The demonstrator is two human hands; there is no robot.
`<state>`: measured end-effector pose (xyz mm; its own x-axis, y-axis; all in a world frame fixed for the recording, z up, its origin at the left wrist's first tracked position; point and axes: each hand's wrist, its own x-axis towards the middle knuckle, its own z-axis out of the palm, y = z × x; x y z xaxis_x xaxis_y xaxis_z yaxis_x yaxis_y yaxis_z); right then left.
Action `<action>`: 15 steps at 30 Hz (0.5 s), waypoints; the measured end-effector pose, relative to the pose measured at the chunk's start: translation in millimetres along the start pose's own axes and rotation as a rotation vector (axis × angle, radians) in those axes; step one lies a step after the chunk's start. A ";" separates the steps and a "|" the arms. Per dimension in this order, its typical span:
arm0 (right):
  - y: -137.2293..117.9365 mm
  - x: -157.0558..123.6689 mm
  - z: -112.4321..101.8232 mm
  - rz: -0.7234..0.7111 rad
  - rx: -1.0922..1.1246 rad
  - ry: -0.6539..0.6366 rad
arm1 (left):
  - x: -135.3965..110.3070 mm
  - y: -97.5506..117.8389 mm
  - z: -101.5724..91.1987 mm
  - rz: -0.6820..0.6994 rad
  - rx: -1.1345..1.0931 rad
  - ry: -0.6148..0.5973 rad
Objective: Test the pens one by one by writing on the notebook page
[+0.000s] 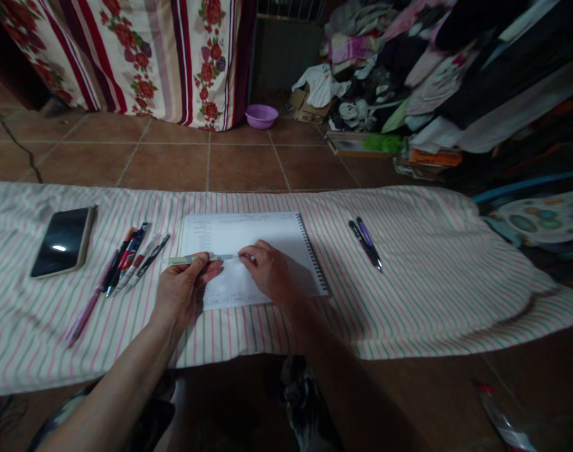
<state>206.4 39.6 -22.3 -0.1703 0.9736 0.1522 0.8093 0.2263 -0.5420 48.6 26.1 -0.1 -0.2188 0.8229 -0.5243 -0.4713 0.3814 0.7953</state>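
Note:
My left hand point(185, 276) pinches a pale green pen point(180, 259) between thumb and fingers, holding it level above an open spiral notebook point(258, 232). At the pen's right end, the closed fingers of my right hand point(267, 267) grip a thin piece in line with it. Whether that piece is a cap, the tip or a refill I cannot make out. The notebook page is mostly white, with faint printed lines at its left and lower edges and a dark coil on the right.
Several pens point(130, 260) lie left of the notebook, beside a phone point(63, 242). Two dark pens point(365, 243) lie to its right. A striped cloth point(423, 270) covers the table. Beyond stand a purple basin point(262, 117) and piled clothes point(376, 56); a bottle point(503, 417) is at lower right.

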 end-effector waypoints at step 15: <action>11.3 -1.9 -7.4 -0.004 -0.004 0.020 | -0.2 0.0 1.4 -0.032 -0.011 0.001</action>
<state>220.0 40.1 -22.6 -0.1623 0.9718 0.1713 0.8110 0.2302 -0.5379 49.9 26.5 0.4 -0.2049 0.8100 -0.5495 -0.4877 0.4023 0.7748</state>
